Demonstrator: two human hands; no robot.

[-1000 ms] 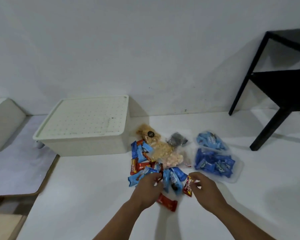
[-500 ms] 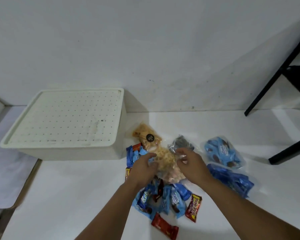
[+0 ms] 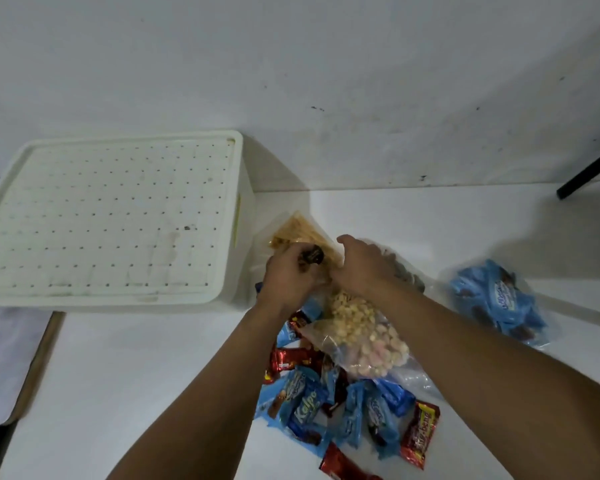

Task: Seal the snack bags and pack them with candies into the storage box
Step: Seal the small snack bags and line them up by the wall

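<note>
- Both your hands have moved up since half a second ago, off the pale puffed-snack bag and onto the orange snack bag with the dark round sticker.
- Left of your hands, the storage box sits on the bench, lid on.
- Your left hand is curled, pinching that orange bag beside the sticker.
- Your right hand closes on the bag's right side; fingertips hidden.
- Below your hands lie loose candies; right of them, a bag of blue candies.
</note>
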